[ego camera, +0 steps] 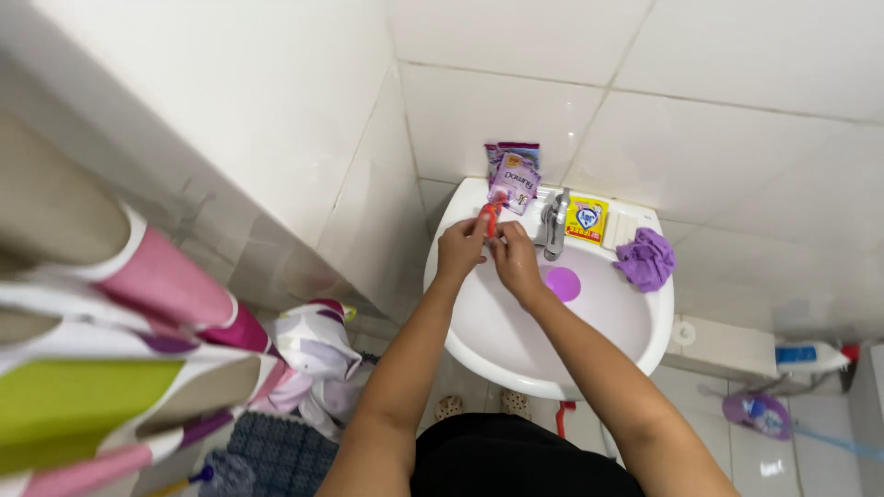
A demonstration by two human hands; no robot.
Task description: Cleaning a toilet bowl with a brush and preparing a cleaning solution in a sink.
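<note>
Orange-red slim tube (489,219), probably light and slippery, was pinched at its lower end in your left hand (460,250); right hand (516,258) closed fingers beside it over the white basin (645,340); grip mid-body

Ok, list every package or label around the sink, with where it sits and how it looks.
Purple sachets: back rim of the sink, left of the tap; flat, purple and pink.
Yellow packet: right of the tap; square, yellow with blue and red.
Bottle: floor, far right; white with blue label.

Both arms fwd, left grip (460,247) & right grip (514,258) closed, touching.
</note>
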